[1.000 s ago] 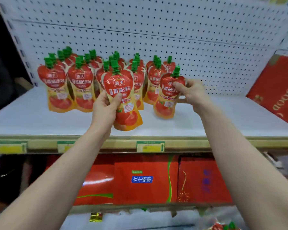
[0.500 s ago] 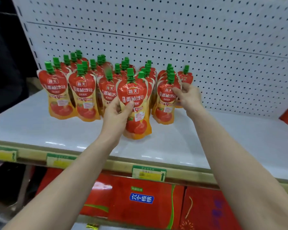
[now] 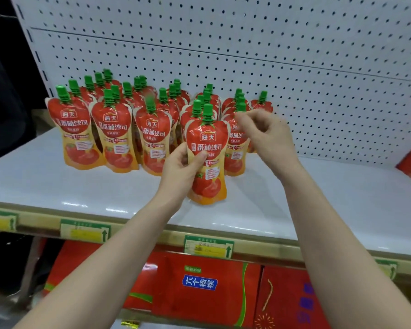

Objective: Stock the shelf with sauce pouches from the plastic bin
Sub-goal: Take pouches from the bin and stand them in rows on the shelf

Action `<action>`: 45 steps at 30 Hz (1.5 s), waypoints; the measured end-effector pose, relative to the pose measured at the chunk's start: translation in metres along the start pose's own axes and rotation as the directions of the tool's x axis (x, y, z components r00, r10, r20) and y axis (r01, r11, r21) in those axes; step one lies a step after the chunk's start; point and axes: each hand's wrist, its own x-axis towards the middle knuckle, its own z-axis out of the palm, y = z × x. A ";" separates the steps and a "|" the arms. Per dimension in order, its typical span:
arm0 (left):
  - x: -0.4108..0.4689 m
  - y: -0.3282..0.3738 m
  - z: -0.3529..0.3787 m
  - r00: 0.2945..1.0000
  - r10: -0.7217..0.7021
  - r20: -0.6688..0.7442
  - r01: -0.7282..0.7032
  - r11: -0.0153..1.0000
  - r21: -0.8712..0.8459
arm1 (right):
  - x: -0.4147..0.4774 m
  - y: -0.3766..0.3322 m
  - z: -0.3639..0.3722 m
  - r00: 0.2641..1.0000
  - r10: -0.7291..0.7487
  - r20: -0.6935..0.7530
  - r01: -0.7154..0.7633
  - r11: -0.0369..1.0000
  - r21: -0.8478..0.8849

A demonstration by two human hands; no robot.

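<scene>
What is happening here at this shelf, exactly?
A person is stocking a white shelf. Many sauce pouches already stand there in rows. The left hand grips one more pouch upright at the front of the group, its base at or just above the shelf. The right hand hovers beside the rows, fingers loosely curled, apparently holding nothing.

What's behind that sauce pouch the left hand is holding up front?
More sauce pouches stand in rows behind the held pouch, backed by the white pegboard wall. It covers the nearest one's body; only its green cap shows.
</scene>
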 end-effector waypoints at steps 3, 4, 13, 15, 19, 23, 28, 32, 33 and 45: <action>-0.001 0.001 0.010 0.997 0.022 0.070 -0.022 1.000 -0.004 | -0.007 -0.005 0.000 0.961 0.084 0.263 -0.120 0.985 0.124; -0.001 0.001 0.013 0.996 0.023 0.085 -0.023 1.000 -0.001 | -0.007 -0.003 -0.003 0.958 0.098 0.269 -0.140 0.980 0.144; -0.005 -0.025 0.014 0.991 -0.058 0.121 0.008 0.927 0.376 | 0.004 0.026 -0.027 0.983 0.170 0.075 -0.182 0.965 0.188; -0.007 -0.030 0.019 0.984 -0.069 0.162 -0.017 0.880 0.475 | 0.006 0.036 -0.025 0.982 0.180 0.053 -0.187 0.965 0.182; -0.003 -0.042 0.027 0.973 -0.081 0.217 -0.073 0.781 0.620 | 0.010 0.050 -0.015 0.982 0.185 0.033 -0.188 0.958 0.216; 0.001 -0.048 0.030 0.975 -0.093 0.204 -0.070 0.740 0.669 | 0.018 0.054 -0.009 0.986 0.162 0.035 -0.166 0.963 0.214; 0.001 -0.052 0.031 0.978 -0.077 0.193 -0.074 0.742 0.667 | 0.026 0.060 -0.006 0.987 0.155 0.046 -0.161 0.969 0.189; 0.003 -0.055 0.031 0.981 -0.068 0.180 -0.071 0.742 0.667 | 0.028 0.062 -0.008 0.990 0.120 0.074 -0.129 0.983 0.129; 0.003 -0.055 0.031 0.982 -0.075 0.171 -0.059 0.745 0.665 | 0.028 0.062 -0.007 0.992 0.099 0.077 -0.106 0.989 0.101; -0.008 -0.036 0.023 0.973 -0.044 0.228 -0.118 0.755 0.645 | -0.015 0.048 -0.017 0.999 0.000 -0.047 -0.025 0.853 -0.521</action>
